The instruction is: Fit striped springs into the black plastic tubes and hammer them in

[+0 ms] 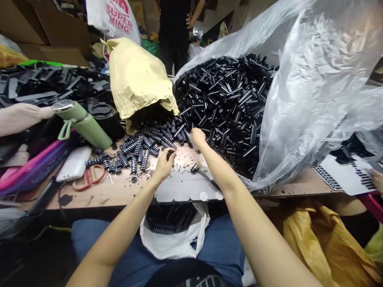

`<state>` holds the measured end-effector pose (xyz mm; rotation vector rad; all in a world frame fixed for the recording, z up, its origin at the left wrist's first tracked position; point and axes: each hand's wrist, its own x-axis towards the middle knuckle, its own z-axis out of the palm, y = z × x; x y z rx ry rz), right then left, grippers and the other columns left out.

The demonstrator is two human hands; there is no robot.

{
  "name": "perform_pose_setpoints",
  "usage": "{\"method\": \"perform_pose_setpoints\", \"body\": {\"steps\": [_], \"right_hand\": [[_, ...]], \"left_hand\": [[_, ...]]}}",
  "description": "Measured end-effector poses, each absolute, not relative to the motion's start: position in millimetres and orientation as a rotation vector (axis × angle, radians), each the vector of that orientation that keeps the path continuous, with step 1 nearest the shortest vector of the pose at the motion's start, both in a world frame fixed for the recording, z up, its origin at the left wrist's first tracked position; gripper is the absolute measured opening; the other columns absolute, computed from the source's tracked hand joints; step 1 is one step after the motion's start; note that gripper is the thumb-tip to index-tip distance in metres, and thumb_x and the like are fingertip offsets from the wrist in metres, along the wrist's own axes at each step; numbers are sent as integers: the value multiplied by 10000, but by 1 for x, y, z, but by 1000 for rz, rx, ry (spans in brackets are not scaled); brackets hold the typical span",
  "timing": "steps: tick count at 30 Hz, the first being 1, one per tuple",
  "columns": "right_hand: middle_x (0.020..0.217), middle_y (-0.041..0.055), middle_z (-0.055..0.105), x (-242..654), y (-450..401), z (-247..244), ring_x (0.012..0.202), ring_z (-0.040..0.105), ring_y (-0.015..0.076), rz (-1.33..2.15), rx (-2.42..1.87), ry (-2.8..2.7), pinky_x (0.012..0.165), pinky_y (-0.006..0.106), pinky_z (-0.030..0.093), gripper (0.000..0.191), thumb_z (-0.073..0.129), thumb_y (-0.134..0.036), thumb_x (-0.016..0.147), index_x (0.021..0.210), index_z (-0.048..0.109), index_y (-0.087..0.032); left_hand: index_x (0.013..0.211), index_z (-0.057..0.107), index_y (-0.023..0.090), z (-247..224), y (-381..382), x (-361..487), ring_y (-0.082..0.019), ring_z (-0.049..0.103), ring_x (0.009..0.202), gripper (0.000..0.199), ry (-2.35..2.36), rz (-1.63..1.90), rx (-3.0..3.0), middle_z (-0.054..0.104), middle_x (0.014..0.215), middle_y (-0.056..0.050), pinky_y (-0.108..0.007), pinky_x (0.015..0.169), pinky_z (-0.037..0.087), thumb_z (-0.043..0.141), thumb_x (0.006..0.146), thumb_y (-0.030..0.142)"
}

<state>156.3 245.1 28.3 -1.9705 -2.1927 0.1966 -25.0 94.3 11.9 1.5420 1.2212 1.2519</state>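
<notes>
My left hand (pixel 165 162) is closed round a small black part, just in front of a pile of black-and-white ribbed pieces (pixel 140 145). Further forward and to the right, my right hand (pixel 197 137) has its fingers closed at the left edge of a big heap of glossy black parts (pixel 227 99); what it grips, if anything, is hidden. Tiny dark bits lie scattered on the wooden table (pixel 119 190) between the hands. A hammer (pixel 205 175) rests on a pale sheet (pixel 176 185) below my right hand.
Red-handled scissors (pixel 89 177), a white box (pixel 74 163) and a green bottle (pixel 86 123) are at left. A yellow sack (pixel 139 75) stands behind the ribbed pile. Clear plastic (pixel 314 91) surrounds the heap. An open white bag (pixel 173 243) sits at my lap. A person (pixel 175 32) stands beyond.
</notes>
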Motion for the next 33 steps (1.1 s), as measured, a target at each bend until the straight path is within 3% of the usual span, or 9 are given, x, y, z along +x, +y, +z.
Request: {"method": "perform_pose_setpoints", "body": {"steps": [4, 11, 15, 18, 20, 23, 26, 28, 33], "right_hand": [[1148, 170, 630, 171, 238, 19, 1057, 582, 255, 242, -2041, -2094, 888, 364, 436, 337, 435, -145, 923, 1245, 534, -134], [1187, 178, 595, 171, 232, 39, 1141, 487, 249, 365, -1928, -1978, 949, 376, 401, 215, 488, -193, 915, 1044, 634, -101], [999, 88, 658, 152, 203, 52, 877, 566, 142, 549, -1700, -2006, 764, 262, 468, 294, 450, -342, 951, 987, 651, -131], [779, 28, 640, 138, 154, 44, 616, 518, 90, 941, -1401, -2011, 564, 216, 438, 396, 471, -479, 920, 956, 660, -133], [730, 26, 622, 134, 118, 39, 570, 508, 93, 1188, -1201, -1965, 523, 227, 432, 484, 458, -566, 896, 934, 655, -127], [1057, 109, 646, 139, 82, 44, 890, 619, 197, 1049, -1070, -2058, 735, 342, 523, 628, 624, -642, 749, 1163, 590, -170], [1457, 143, 397, 146, 72, 59, 1338, 382, 317, 678, -935, -2358, 1062, 505, 367, 1001, 836, -539, 543, 1397, 401, -248], [1501, 152, 328, 149, 72, 66, 1400, 294, 325, 558, -889, -2468, 1126, 523, 288, 1058, 850, -472, 556, 1444, 326, -237], [1486, 199, 324, 151, 62, 68, 1415, 279, 305, 536, -859, -2300, 1162, 497, 274, 1187, 838, -518, 568, 1490, 181, -166]], "left_hand": [[1059, 516, 196, 3, 86, -24, -73, 448, 430, 390, 1167, 1288, 1178, 467, 640, 67, -187, 415, 362, 544, 860, 530], [1081, 543, 185, 1, 61, -29, -72, 490, 427, 429, 1143, 1246, 1149, 480, 608, 77, -193, 436, 414, 559, 842, 540], [985, 564, 182, 14, 58, -37, -42, 394, 358, 401, 1199, 1333, 1029, 478, 610, 81, -171, 335, 303, 637, 781, 519], [924, 571, 177, 24, 62, -35, -42, 402, 348, 385, 1210, 1389, 979, 477, 582, 83, -167, 321, 285, 709, 719, 473], [852, 562, 174, 29, 64, -31, -48, 389, 326, 362, 1188, 1388, 948, 450, 513, 94, -169, 311, 273, 747, 681, 434], [730, 509, 180, 33, 61, -24, -50, 360, 300, 349, 1146, 1307, 895, 431, 442, 95, -172, 301, 260, 774, 648, 392], [707, 518, 167, 34, 54, -21, -56, 374, 298, 347, 1150, 1140, 936, 427, 412, 86, -168, 301, 260, 788, 629, 371], [782, 549, 160, 36, 48, -21, -56, 382, 300, 355, 1125, 1107, 950, 451, 447, 81, -166, 300, 260, 775, 649, 400], [1032, 548, 197, 42, 42, -25, -58, 430, 357, 413, 863, 1216, 878, 532, 657, 46, -181, 325, 297, 574, 815, 547]]}}
